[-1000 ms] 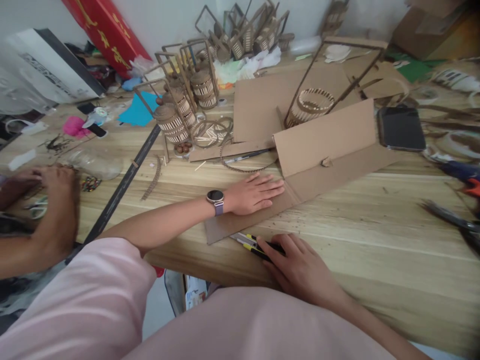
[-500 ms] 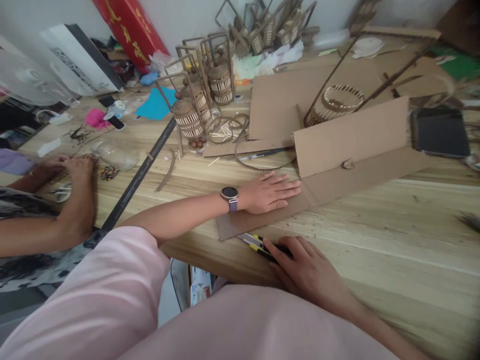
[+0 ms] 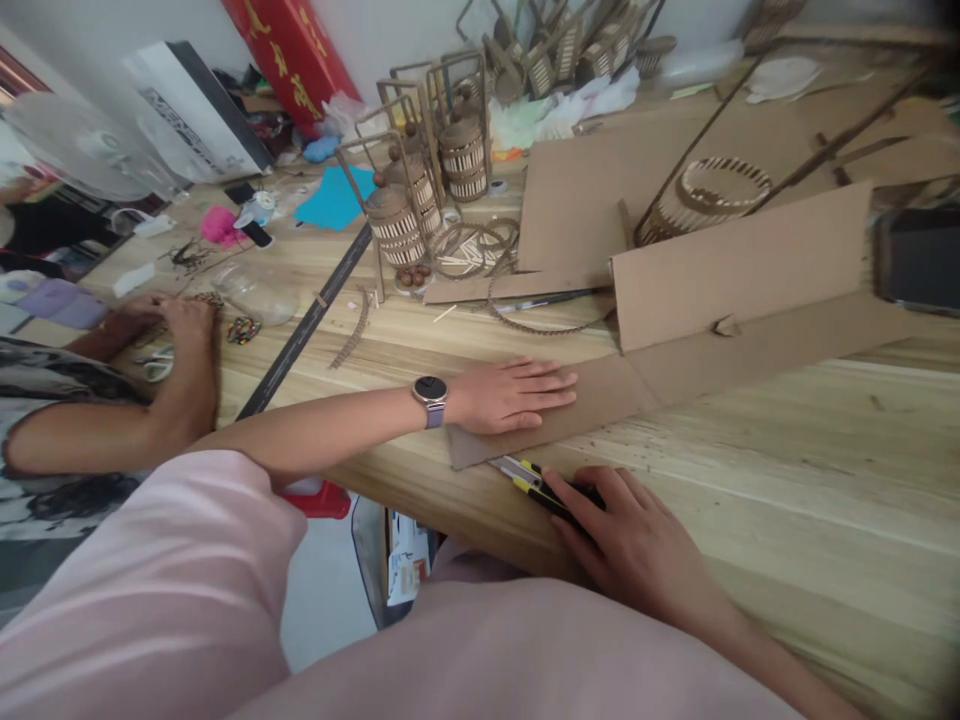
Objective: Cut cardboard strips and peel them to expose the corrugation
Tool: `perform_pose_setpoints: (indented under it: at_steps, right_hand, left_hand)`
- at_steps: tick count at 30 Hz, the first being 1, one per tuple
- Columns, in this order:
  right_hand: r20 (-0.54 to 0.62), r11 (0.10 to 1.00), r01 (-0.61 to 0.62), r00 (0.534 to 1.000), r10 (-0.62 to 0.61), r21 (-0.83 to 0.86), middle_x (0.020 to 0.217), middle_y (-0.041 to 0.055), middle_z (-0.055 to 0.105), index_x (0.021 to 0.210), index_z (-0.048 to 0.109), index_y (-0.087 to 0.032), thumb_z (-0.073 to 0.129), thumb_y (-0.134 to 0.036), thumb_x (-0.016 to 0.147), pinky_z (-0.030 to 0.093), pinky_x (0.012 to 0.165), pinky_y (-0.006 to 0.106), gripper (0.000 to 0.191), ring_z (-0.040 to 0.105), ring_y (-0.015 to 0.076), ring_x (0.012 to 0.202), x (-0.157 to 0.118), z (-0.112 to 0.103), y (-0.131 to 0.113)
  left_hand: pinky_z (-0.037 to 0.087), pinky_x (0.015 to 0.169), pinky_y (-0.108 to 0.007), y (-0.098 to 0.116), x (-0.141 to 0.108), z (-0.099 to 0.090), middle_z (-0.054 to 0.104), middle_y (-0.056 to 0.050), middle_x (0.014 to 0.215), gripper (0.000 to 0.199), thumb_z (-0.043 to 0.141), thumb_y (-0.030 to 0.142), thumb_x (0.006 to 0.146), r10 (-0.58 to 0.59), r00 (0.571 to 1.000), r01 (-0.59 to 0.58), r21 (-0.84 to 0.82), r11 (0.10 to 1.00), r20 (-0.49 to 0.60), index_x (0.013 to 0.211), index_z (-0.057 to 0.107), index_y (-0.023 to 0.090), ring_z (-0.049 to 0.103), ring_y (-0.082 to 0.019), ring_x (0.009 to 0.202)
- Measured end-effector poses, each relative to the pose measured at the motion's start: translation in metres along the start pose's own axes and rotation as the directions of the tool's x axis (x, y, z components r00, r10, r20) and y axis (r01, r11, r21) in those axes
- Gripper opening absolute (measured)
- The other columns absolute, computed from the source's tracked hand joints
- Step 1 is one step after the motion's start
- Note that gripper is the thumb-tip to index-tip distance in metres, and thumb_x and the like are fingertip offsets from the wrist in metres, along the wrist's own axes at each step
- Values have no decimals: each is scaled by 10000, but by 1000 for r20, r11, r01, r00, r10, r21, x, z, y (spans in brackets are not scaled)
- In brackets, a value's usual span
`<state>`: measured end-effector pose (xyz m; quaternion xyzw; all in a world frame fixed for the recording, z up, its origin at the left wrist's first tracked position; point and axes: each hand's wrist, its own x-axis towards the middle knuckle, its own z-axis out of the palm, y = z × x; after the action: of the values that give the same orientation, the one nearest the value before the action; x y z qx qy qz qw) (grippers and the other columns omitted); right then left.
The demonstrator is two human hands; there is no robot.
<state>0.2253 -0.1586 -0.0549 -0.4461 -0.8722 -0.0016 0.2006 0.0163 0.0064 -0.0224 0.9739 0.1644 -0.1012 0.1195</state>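
Table edge (image 3: 442, 500) near right hand (image 3: 637, 545) and cutter (image 3: 529, 476)

watch (image 3: 430, 391): round, dark-faced, purple strap; i see it behind the left fingers (image 3: 551, 384)
sleeve (image 3: 187, 570): pale pink, loose, farther behind them
shirt (image 3: 525, 655): matching pale pink

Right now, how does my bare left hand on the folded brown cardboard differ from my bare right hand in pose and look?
Pose: the bare left hand lies flat, while the bare right hand is curled.
Contact: the left hand rests on the folded brown cardboard; the right hand holds the black-and-yellow utility knife.
Look: the left hand has a round watch with a purple strap at its wrist; the right hand shows none.
Both have their backs upward.
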Motion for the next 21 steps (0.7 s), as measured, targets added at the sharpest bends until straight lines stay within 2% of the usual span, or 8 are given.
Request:
perform_pose_setpoints:
  at_steps: [6,13,21]
  right_hand:
    - [-7,996,-80,997,80,38,927,92,611,1272,622,-200,460,-269,948,548,668,327,368,603,203,815,-6,6,-12]
    - [-36,997,-45,998,47,60,897,91,593,1229,639,-161,464,-250,946,566,636,304,345,601,192,780,-4,6,-17]
    - [13,994,-32,999,30,107,911,88,609,1262,636,-177,533,-224,902,569,668,318,378,604,198,805,-2,10,-19]
  left_hand:
    - [53,1266,-388,2,5,3,183,-30,1677,558,290,351,1060,-24,999,23,-8,1000,-27,1590,260,180,83,-187,1560]
    - [36,1264,-369,1,5,5,169,-16,1681,553,285,348,1062,-27,999,27,1,1000,-35,1592,254,196,77,-177,1560]
    - [67,1267,-394,2,4,4,212,-37,1671,553,305,336,1054,-26,998,24,-34,999,-56,1583,282,176,105,-193,1557]
